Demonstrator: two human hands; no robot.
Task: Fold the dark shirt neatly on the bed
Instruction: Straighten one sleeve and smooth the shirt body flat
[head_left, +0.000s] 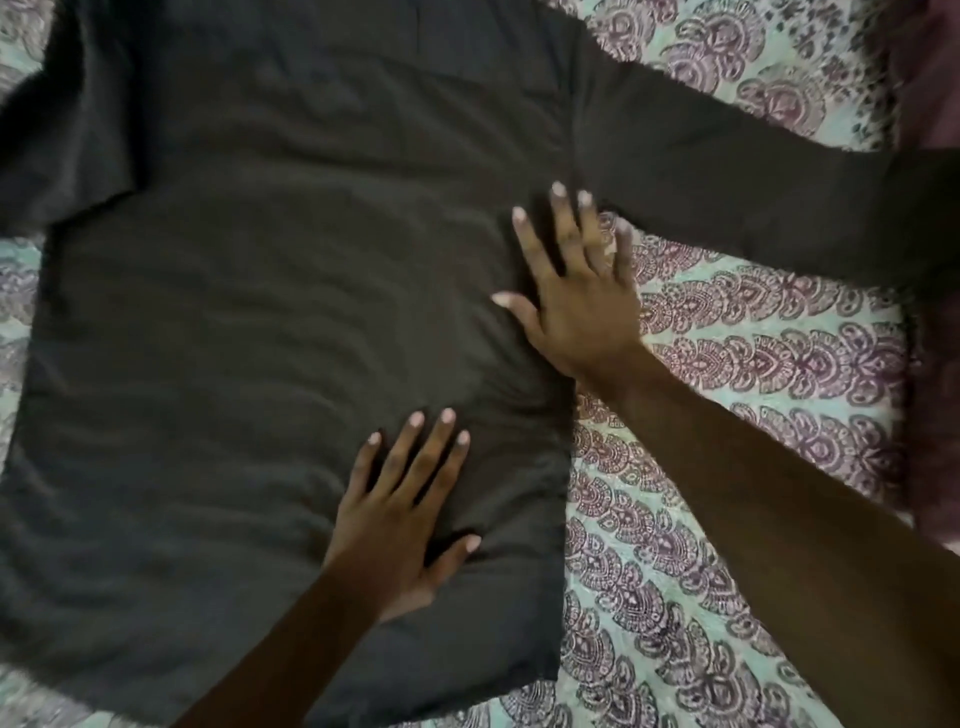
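Note:
The dark shirt (260, 312) lies spread flat on the bed, its body filling the left and middle of the view. One long sleeve (753, 192) stretches out to the right, and the other sleeve (67, 130) lies at the upper left. My left hand (400, 514) rests palm down with fingers apart on the shirt's body near its right edge. My right hand (576, 296) lies flat with fingers spread across the shirt's right side edge, just below where the right sleeve joins. Neither hand grips any cloth.
The bedsheet (727, 441) is pale green with purple paisley rows and shows to the right of the shirt and along the left edge. A dark maroon strip (930, 395) runs down the far right side.

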